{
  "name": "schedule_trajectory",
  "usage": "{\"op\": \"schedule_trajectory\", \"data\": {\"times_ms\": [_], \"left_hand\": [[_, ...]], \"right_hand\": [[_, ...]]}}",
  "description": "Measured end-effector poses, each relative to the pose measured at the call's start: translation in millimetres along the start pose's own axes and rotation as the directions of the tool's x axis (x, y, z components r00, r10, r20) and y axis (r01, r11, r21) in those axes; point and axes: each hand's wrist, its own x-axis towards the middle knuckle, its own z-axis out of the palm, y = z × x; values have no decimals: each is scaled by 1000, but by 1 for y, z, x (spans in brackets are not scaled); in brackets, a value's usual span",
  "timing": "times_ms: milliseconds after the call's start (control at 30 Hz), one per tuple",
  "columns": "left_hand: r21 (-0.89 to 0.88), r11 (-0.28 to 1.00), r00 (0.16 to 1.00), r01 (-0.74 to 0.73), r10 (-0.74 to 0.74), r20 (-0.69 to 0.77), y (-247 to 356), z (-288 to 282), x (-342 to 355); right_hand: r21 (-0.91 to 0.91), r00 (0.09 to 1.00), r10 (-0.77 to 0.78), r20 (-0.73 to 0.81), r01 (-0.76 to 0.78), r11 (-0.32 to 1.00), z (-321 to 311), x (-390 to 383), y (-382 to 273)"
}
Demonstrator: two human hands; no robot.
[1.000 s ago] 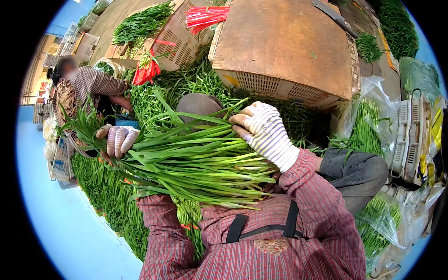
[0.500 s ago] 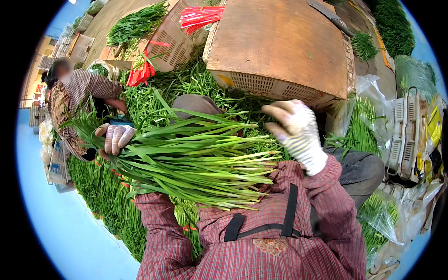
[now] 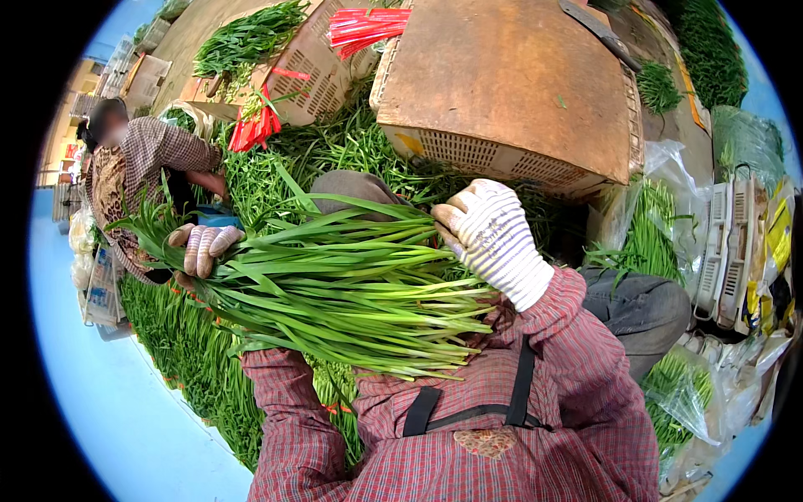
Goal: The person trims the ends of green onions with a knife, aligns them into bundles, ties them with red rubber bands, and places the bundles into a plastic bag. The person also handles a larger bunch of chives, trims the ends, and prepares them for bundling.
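A large loose bunch of garlic chives (image 3: 351, 289) lies across in front of me, leaves to the left and pale stalk ends to the right. My left hand (image 3: 203, 248), in a stained glove, is closed around the leafy end. At the upper right edge of the bunch, my right hand (image 3: 493, 230) wears a white glove with dark stripes. Its fingers are bent together in a pinch at the upper stalk ends; the fingertips are partly hidden.
Ahead stands a plastic crate with a wooden board (image 3: 510, 75) on top, a knife (image 3: 598, 32) on it. Red ties (image 3: 255, 125) hang by another crate. Tied green bundles (image 3: 184, 368) line the floor at left, near another person (image 3: 146, 176). Bagged greens (image 3: 648, 230) stand at right.
My right hand has moved left to the upper stalk ends, and its spread fingers have drawn together there. The left hand keeps its hold on the bunch.
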Motion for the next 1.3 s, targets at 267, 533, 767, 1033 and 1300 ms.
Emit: {"op": "schedule_trajectory", "data": {"times_ms": [267, 533, 767, 1033, 1300], "left_hand": [[-11, 999, 994, 53, -52, 98, 25, -21, -2], [-8, 993, 974, 115, -111, 198, 21, -27, 5], [44, 995, 990, 91, -95, 99, 26, -25, 1], [259, 920, 925, 294, -206, -318, 34, 22, 19], [169, 909, 864, 380, -284, -417, 39, 3, 19]], "right_hand": [[-364, 895, 321, 311, -200, 910, -18, -89, 84], [-215, 923, 314, 221, -268, 939, -12, -23, 78], [741, 797, -107, 594, -490, 459, 55, 19, 39], [769, 774, 19, 633, -631, 105, -1, -36, 5], [210, 805, 550, 225, -591, 779, -16, -116, 78]]}}
